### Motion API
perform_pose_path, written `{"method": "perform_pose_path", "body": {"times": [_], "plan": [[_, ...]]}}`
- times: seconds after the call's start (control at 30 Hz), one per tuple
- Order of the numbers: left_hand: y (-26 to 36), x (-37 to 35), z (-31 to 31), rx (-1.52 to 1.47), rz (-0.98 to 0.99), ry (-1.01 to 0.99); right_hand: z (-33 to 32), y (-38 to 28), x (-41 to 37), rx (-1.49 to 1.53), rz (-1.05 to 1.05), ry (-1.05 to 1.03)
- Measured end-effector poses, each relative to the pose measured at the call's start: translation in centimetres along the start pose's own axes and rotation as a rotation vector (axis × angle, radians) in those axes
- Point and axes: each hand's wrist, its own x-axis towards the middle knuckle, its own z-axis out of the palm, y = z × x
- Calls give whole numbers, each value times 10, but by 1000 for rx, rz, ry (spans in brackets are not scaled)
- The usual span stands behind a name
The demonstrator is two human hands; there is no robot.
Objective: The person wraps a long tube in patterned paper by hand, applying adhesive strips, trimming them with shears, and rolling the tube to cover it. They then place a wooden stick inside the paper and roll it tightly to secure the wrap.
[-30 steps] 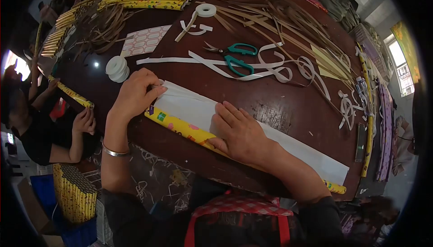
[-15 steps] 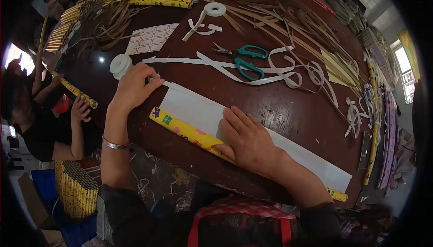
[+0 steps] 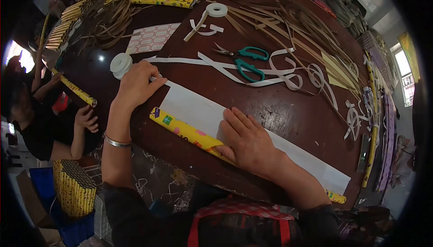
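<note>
A sheet of white paper [image 3: 194, 100] lies slantwise on the dark table, part-wrapped round a yellow patterned tube [image 3: 180, 130] along its near edge. My right hand [image 3: 248, 141] rests flat on the paper with fingers stretched, its thumb over the tube. At the paper's upper left corner, my left hand [image 3: 139, 82] is closed, thumb and fingers pinched on a narrow strip of white tape. Just beyond its knuckles stands a white tape roll [image 3: 121, 64]. What lies under the left fingers is mostly hidden.
Green-handled scissors [image 3: 250, 64] lie among loose white strips [image 3: 180, 60]. Brown strips [image 3: 270, 19], a second tape roll [image 3: 216, 9] and a label sheet [image 3: 153, 38] are farther back. At left, another person's hand [image 3: 85, 118] is near a yellow tube [image 3: 79, 91]. A blue crate [image 3: 79, 229] holds bundled tubes.
My left hand has shifted very slightly along the paper's upper left corner. The right hand stays in place. The other person's hand at left has moved a little away from their tube.
</note>
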Motion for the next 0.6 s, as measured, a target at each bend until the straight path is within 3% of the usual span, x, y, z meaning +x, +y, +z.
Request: {"method": "perform_pose_path", "body": {"times": [0.37,0.6], "plan": [[7,-2,6,84,-32,19,0,0,0,-16,0,-4],[8,-8,24,73,-1,187,-1,-1,1,-35,-3,21]]}}
